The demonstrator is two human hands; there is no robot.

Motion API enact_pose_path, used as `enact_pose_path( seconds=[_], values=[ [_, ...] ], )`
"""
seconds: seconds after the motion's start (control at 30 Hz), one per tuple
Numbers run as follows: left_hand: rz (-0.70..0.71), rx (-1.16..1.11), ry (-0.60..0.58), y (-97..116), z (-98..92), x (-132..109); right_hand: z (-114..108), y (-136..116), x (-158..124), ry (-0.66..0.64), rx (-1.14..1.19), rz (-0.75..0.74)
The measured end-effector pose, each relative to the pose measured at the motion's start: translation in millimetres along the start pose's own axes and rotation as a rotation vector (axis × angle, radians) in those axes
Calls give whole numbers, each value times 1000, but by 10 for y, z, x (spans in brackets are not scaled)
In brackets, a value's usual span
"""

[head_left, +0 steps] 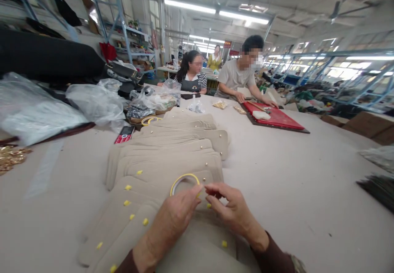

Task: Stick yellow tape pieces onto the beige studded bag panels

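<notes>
My left hand [180, 209] is closed on a roll of yellow tape [185, 176], gripping its near edge with the ring standing up beyond the fingers. Close by on the right, my right hand [229, 207] has its thumb and fingertips pinched together near the roll. Whatever it pinches is too small to make out. Both hands are above overlapping beige fabric panels [166, 158], which run away from me in a long fanned pile. Small yellow tape pieces [127, 187] stick to the nearer panels, and small metal studs [206, 164] show on the farther ones.
Plastic bags [95, 101] and a red-and-black box [124, 134] lie left of the pile. Another tape roll [150, 120] rests at its far end. Across the table, a person [238, 74] works at a red board [273, 117]; another person [192, 76] sits nearby. Dark strips [377, 191] lie right.
</notes>
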State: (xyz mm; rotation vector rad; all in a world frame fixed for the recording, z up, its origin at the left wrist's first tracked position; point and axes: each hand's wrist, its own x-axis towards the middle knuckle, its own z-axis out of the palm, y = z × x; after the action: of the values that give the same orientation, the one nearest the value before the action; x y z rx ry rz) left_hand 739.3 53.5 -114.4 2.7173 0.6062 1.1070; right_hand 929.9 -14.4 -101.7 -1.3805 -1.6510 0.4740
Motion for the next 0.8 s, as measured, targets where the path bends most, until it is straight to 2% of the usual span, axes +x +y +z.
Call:
enact_pose_path(
  seconds=[0.13, 0.23, 0.33, 0.47, 0.57, 0.73, 0.8],
  values=[
    [-33, -1, -14, 5, 13, 1, 79, -15, 49, 3, -42, -216],
    [-56, 32, -7, 9, 22, -7, 128, -5, 65, 1, -118, -286],
    [-63, 49, -15, 14, 21, -16, 172, 7, 63, 52, -225, -347],
    [-92, -61, -46, 29, 1, -10, 215, 2, 56, 144, -303, -380],
    [-109, -63, -52, 38, -4, 6, 230, -40, 54, 167, -211, -230],
    [-78, -1, 20, 57, 30, 13, 253, -131, 74, 74, 203, 330],
    [-59, -10, 71, 77, 48, -2, 244, -122, 102, 64, 357, 467]
  ],
)
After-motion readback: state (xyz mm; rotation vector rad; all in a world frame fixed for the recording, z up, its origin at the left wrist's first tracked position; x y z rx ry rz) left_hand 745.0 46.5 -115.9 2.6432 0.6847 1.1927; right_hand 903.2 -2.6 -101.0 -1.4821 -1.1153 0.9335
